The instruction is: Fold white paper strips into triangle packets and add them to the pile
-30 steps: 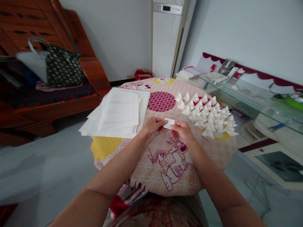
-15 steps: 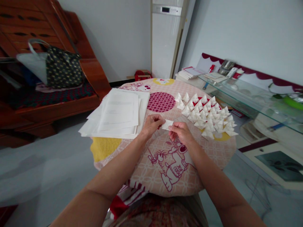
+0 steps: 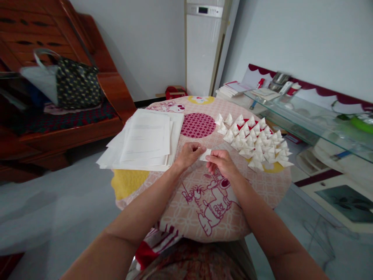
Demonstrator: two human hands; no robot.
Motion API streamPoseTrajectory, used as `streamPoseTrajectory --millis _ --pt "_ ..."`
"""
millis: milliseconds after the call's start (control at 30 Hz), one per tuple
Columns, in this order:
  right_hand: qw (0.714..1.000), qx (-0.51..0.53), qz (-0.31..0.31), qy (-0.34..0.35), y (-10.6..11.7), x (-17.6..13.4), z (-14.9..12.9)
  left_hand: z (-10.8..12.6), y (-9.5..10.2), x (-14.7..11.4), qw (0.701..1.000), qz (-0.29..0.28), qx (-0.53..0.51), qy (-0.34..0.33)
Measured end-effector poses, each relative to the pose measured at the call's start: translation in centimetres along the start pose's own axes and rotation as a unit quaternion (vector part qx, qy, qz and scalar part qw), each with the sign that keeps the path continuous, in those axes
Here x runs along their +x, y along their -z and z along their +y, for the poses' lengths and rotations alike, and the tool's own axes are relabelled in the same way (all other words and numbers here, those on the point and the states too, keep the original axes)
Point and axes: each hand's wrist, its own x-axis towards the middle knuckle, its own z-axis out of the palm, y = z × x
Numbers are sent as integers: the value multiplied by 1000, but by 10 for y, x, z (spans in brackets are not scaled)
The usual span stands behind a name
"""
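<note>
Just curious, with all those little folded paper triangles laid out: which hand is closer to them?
Right. The right hand sits just beside the folded triangles; the left hand is farther, by the paper stack.

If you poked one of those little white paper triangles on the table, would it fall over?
Probably. The folded triangles look like thin paper, so likely very light and easy to slide or tip on the cloth. They'd likely crush if squeezed. The piece between the left hand and right hand bends easily too.

A round bench point(image 3: 262, 190) wears a pink cartoon-print cloth point(image 3: 204, 202). On its left side lies a loose stack of white paper sheets point(image 3: 145, 142); on its right, a cluster of small folded white paper triangles point(image 3: 255, 142) stands packed together.
</note>
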Motion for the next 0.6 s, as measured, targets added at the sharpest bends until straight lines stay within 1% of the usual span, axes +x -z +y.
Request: streamPoseTrajectory --millis 100,333,500,600 --pt "1000 -1 -2 3 -1 -1 -2 1 1 -1 1000 3 -10 -3" --pt "1000 3 -3 -4 0 -1 -1 -2 0 -1 999 -16 2 33" --pt "1000 -2 -22 -22 2 0 1 -2 1 -1 999 -10 26 23" --pt "1000 4 1 -16 3 1 2 -3 1 0 998 -20 -15 50"
